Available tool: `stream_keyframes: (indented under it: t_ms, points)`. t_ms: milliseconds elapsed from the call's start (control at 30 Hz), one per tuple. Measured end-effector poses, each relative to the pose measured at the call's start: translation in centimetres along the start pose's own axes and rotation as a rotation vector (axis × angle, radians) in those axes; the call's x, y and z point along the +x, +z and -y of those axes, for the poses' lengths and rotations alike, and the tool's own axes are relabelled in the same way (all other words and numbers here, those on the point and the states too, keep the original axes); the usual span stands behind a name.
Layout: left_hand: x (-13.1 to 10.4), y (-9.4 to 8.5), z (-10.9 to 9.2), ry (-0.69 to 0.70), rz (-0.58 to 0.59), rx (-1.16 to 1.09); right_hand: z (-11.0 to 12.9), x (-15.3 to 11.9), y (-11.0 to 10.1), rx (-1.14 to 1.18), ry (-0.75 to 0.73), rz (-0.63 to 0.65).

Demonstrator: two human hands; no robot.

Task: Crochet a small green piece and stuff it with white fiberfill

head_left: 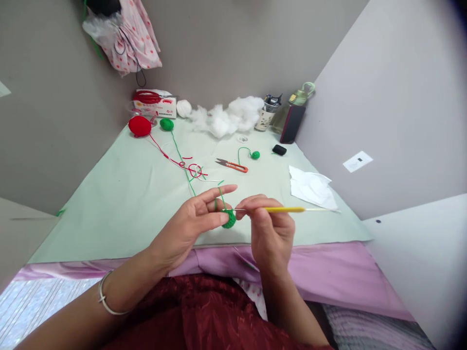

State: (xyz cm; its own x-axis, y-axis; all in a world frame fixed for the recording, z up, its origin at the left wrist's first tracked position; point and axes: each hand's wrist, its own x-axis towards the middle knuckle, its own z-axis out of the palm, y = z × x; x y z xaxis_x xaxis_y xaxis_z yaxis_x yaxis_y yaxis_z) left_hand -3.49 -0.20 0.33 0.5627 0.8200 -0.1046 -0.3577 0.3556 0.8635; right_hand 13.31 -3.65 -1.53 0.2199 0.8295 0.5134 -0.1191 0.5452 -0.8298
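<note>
Between the thumb and fingers of my left hand [197, 214] is a small green crochet piece [229, 219]. Green yarn [222, 195] runs up from it over my raised index finger, and a loop of it circles another finger. My right hand [272, 226] grips a crochet hook [284, 209] with a yellow handle, held level. The hook's thin metal end reaches left to the top edge of the green piece. From the green yarn ball [167, 124] at the back left, a strand leads down to my left hand.
Orange-handled thread snips [232, 166] lie mid-table near a small green crocheted ball [255, 155]. Behind them sit white stuffing [228, 116], a pen cup [266, 116], a bottle [292, 112] and a dark phone-like slab [293, 124]. A red yarn ball [139, 126] is left; white paper [313, 188] lies right.
</note>
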Motion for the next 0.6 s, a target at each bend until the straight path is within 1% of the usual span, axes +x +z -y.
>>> stream_keyframes:
  t_ms: [100, 200, 267, 367, 433, 600]
  points:
    - [0.0, -0.2, -0.3, -0.048, 0.06, -0.067, 0.2, 0.6, -0.3, 0.135, 0.113, -0.052]
    - [0.0, -0.1, -0.1, -0.029, 0.086, -0.057, 0.2, 0.7, -0.3, 0.212, 0.184, -0.052]
    - [-0.1, 0.1, 0.2, 0.013, 0.063, 0.019, 0.1, 0.4, -0.1, 0.175, 0.154, -0.023]
    - [-0.2, 0.3, 0.6, 0.082, 0.021, 0.134, -0.1, -0.2, 0.0, -0.021, 0.013, 0.005]
    - [-0.2, 0.3, 0.6, 0.112, 0.012, 0.18, -0.1, -0.4, 0.0, -0.086, -0.029, 0.007]
    - [-0.3, -0.1, 0.2, 0.153, -0.038, 0.226, 0.0, 0.0, 0.0, 0.054, 0.075, -0.036]
